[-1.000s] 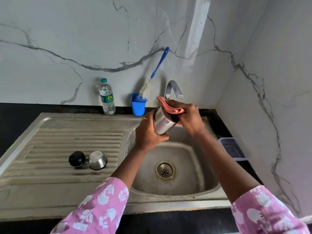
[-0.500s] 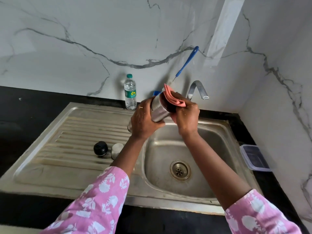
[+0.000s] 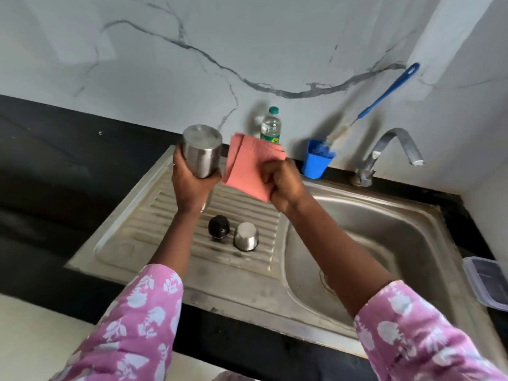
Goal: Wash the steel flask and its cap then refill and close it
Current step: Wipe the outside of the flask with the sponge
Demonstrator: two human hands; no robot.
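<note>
Above the drainboard [image 3: 154,243], left hand [image 3: 192,185] grips the upturned flask [image 3: 202,151]; right hand [image 3: 283,185] clutches a cloth [image 3: 247,166].

Straight ahead of me, a plastic water bottle [image 3: 270,125] stands against the marble wall. Next along, a blue cup [image 3: 316,160] with a blue-handled brush [image 3: 387,92] leaning out, then the tap [image 3: 377,151]. Far right, a plastic box [image 3: 486,284] sits on the black counter.

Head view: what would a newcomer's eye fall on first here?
The left hand holds the steel flask up above the ribbed drainboard, and beside it the right hand grips a folded pink cloth. Below them, a black cap and a small steel cup stand side by side on the drainboard.
</note>
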